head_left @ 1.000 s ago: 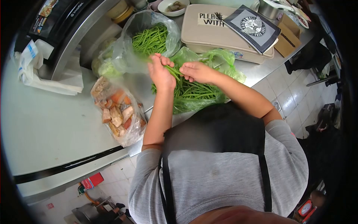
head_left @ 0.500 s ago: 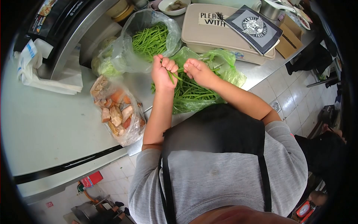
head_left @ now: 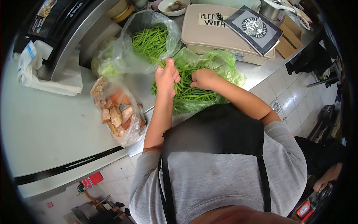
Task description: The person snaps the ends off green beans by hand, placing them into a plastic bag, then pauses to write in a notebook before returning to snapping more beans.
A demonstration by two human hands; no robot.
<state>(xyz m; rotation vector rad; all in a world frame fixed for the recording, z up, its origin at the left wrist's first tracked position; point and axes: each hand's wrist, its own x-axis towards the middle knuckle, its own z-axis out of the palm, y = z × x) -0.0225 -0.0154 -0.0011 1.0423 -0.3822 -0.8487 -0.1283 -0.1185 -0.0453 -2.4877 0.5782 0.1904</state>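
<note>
My left hand (head_left: pixel 166 77) is closed around a small bunch of green beans (head_left: pixel 156 61) whose ends stick out past the fist toward a clear plastic bag of green beans (head_left: pixel 150 39). My right hand (head_left: pixel 204 79) rests with curled fingers on a loose pile of green beans (head_left: pixel 190 93) lying on an opened green plastic bag (head_left: pixel 220 61). Whether the right hand pinches a bean I cannot tell. Both hands sit close together above the steel counter (head_left: pixel 48 123).
A clear bag of cut tofu and carrot pieces (head_left: pixel 117 112) lies left of my left arm. A beige lidded box (head_left: pixel 212 33) with a booklet (head_left: pixel 254 28) on it stands behind the beans. A bag of cabbage (head_left: pixel 105 66), white cloths (head_left: pixel 41 71) and a small dish (head_left: pixel 172 6) sit farther back.
My hands, held together above the pile, have separated and dropped. The left fist stays on its beans; the right hand has gone down onto the loose pile.
</note>
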